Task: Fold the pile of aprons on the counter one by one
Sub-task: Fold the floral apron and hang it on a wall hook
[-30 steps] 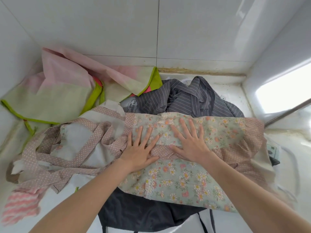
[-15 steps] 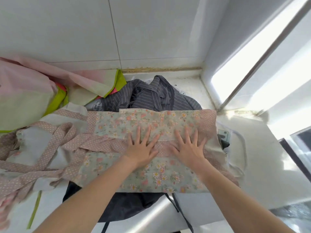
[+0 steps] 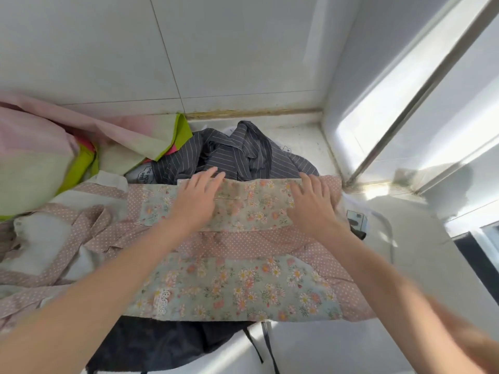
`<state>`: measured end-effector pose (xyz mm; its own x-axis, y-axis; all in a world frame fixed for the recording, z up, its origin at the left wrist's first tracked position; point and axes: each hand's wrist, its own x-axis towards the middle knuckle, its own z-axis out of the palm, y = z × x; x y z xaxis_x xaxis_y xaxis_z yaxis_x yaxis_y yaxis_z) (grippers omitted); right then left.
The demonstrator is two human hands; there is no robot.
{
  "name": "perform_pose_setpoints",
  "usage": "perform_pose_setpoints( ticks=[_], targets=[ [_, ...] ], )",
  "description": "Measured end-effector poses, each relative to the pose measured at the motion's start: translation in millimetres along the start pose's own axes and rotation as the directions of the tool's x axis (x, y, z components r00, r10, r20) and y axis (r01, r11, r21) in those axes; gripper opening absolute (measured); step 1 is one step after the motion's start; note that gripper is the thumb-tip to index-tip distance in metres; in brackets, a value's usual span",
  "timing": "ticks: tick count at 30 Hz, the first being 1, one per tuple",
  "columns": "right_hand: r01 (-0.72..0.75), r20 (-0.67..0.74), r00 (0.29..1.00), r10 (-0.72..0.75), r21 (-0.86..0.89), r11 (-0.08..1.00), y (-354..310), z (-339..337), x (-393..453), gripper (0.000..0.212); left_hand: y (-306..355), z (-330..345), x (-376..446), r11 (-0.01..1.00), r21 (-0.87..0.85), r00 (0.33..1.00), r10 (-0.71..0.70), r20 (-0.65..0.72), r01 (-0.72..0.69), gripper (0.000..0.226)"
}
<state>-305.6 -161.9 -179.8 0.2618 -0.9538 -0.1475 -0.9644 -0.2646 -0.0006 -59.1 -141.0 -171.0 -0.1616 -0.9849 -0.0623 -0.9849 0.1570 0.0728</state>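
- Spread across the middle of the white worktop (image 3: 415, 268): a floral apron (image 3: 237, 282) with pink polka-dot bands, its far edge lying against a crumpled grey striped apron (image 3: 237, 155).
- Laid flat on the far floral panel, left hand (image 3: 198, 197), fingers straight and slightly spread, tips reaching the apron's far edge; gripping nothing.
- Laid flat on the same panel further right, right hand (image 3: 310, 203), fingers straight and fanned, near the apron's right corner; likewise gripping nothing.
- Trailing off to the left over pale lining, the floral apron's polka-dot straps (image 3: 89, 233), loosely tangled.
- Heaped in the back left corner against the tiled wall (image 3: 216, 49): a pink and pale green apron (image 3: 40, 157) with lime-green trim.
- Peeking out under the near edge of the floral apron, a dark apron (image 3: 151, 344), its thin dark ties (image 3: 266, 346) hanging over the worktop's front.
- Tucked just beside the floral apron's right edge, partly hidden, a small dark object (image 3: 356, 221); identity not clear.
- Running along the right side, a bright window frame (image 3: 405, 98).
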Motion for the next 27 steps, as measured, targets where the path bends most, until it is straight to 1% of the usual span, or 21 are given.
perform_pose_setpoints(
  ticks=[1, 2, 4, 6, 8, 9, 10, 11, 13, 14, 15, 16, 18, 19, 21, 23, 24, 25, 26, 27],
  targets=[
    [0.067, 0.052, 0.996, -0.069, 0.023, 0.997, -4, -2, 11, 0.071, -10, -2, 9, 0.998, 0.038, 0.998, -0.044, 0.043, 0.042, 0.066],
    [0.110, 0.115, 0.987, -0.112, 0.027, 0.994, -7, -2, 22, 0.082, -21, -4, 17, 0.994, 0.073, 0.989, -0.086, 0.121, 0.078, 0.067],
    [0.136, 0.223, 0.966, -0.131, -0.008, 0.991, -10, 1, 43, 0.102, -42, -4, 30, 0.989, 0.105, 0.952, -0.130, 0.277, 0.104, 0.063],
    [0.153, 0.276, 0.952, -0.134, -0.048, 0.987, -10, 4, 59, 0.113, -60, -1, 37, 0.986, 0.155, 0.942, -0.110, 0.317, 0.063, 0.055],
    [0.156, 0.320, 0.940, -0.118, -0.097, 0.983, -9, 2, 67, 0.115, -68, 2, 41, 0.977, 0.212, 0.955, -0.093, 0.283, 0.032, 0.047],
    [0.155, 0.331, 0.937, -0.106, -0.122, 0.980, -10, 1, 69, 0.111, -69, 3, 43, 0.973, 0.227, 0.965, -0.093, 0.245, 0.036, 0.042],
    [0.149, 0.334, 0.938, -0.097, -0.136, 0.979, -12, -1, 70, 0.102, -68, 4, 43, 0.970, 0.240, 0.975, -0.092, 0.203, 0.042, 0.038],
    [0.137, 0.317, 0.944, -0.093, -0.121, 0.983, -14, -3, 70, 0.085, -67, 6, 43, 0.964, 0.261, 0.981, -0.094, 0.170, 0.047, 0.035],
    [0.106, 0.213, 0.973, -0.091, -0.057, 0.993, -14, -13, 70, 0.039, -66, 7, 40, 0.951, 0.308, 0.993, -0.058, 0.102, 0.024, 0.034],
    [0.098, 0.167, 0.982, -0.089, -0.042, 0.994, -15, -20, 69, 0.027, -67, 7, 36, 0.946, 0.323, 0.996, -0.038, 0.076, 0.012, 0.035],
    [0.093, 0.135, 0.987, -0.087, -0.034, 0.995, -14, -27, 67, 0.023, -68, 6, 32, 0.947, 0.320, 0.999, -0.017, 0.049, 0.000, 0.037],
    [0.089, 0.109, 0.990, -0.086, -0.021, 0.996, -13, -33, 65, 0.023, -70, 3, 28, 0.948, 0.316, 0.999, 0.036, -0.002, -0.033, 0.038],
    [0.090, 0.042, 0.995, -0.090, 0.013, 0.996, -13, -43, 55, 0.024, -73, -5, 21, 0.935, 0.329, 0.975, 0.180, -0.129, -0.129, 0.039],
    [0.089, 0.000, 0.996, -0.089, 0.017, 0.996, -15, -48, 47, 0.026, -73, -14, 17, 0.923, 0.350, 0.960, 0.228, -0.163, -0.160, 0.039],
    [0.086, -0.070, 0.994, -0.087, -0.012, 0.996, -18, -56, 32, 0.028, -71, -30, 7, 0.911, 0.360, 0.937, 0.286, -0.200, -0.201, 0.036],
    [0.090, -0.117, 0.989, -0.092, -0.019, 0.996, -20, -65, 11, 0.024, -66, -47, -10, 0.908, 0.336, 0.916, 0.334, -0.222, -0.250, 0.036],
    [0.101, -0.104, 0.989, -0.102, -0.008, 0.995, -18, -67, 2, 0.020, -64, -53, -19, 0.905, 0.319, 0.907, 0.359, -0.222, -0.280, 0.038],
    [0.116, -0.044, 0.992, -0.116, 0.003, 0.993, -20, -72, -11, 0.017, -60, -58, -34, 0.900, 0.308, 0.900, 0.381, -0.209, -0.309, 0.040],
    [0.137, 0.075, 0.988, -0.137, 0.010, 0.991, -21, -73, -24, 0.021, -57, -60, -52, 0.888, 0.301, 0.890, 0.413, -0.192, -0.347, 0.042],
    [0.164, 0.200, 0.966, -0.163, 0.008, 0.986, -23, -76, -35, 0.026, -54, -56, -67, 0.875, 0.293, 0.882, 0.443, -0.161, -0.386, 0.044]
  ],
)
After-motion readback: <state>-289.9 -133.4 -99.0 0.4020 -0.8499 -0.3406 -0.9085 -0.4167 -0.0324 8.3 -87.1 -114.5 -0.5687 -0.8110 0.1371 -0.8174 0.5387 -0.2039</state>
